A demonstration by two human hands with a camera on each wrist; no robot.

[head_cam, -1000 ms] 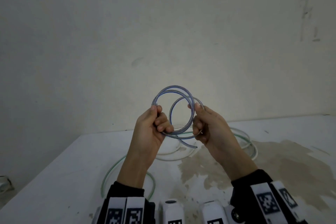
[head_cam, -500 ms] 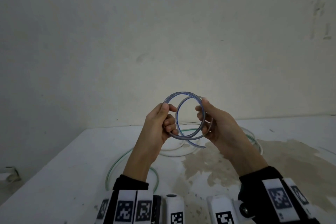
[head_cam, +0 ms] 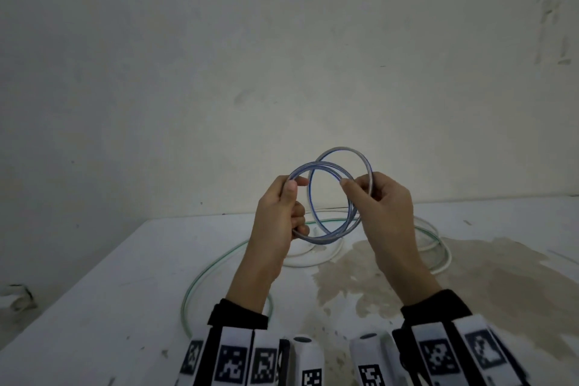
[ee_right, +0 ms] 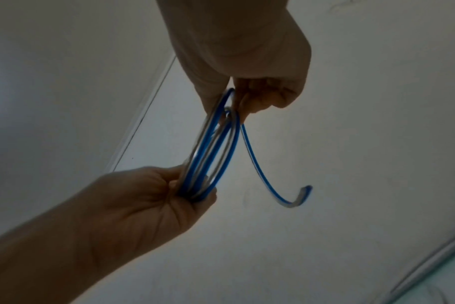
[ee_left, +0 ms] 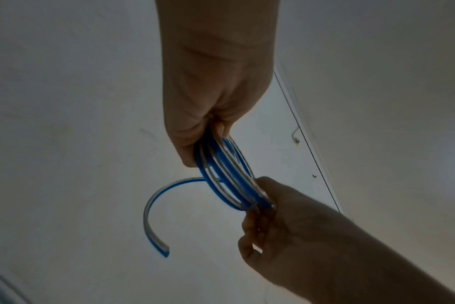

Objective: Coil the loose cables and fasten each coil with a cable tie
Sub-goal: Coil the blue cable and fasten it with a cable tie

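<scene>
A clear cable with a blue stripe is wound into a small coil held up in the air above the table. My left hand grips the coil's left side, thumb on top. My right hand pinches the right side, where one loop stands out higher. In the left wrist view the coil runs between both hands and a free end curls away to the lower left. In the right wrist view the coil shows the same free end hanging to the right.
On the white table below lie a green-striped clear cable in a wide loop and a white cable behind the hands. A brown stain covers the right part of the table. A plain wall stands behind.
The coil has opened sideways: my right hand moved right and drew one loop up and out, while my left hand kept its grip. Both hands rose slightly.
</scene>
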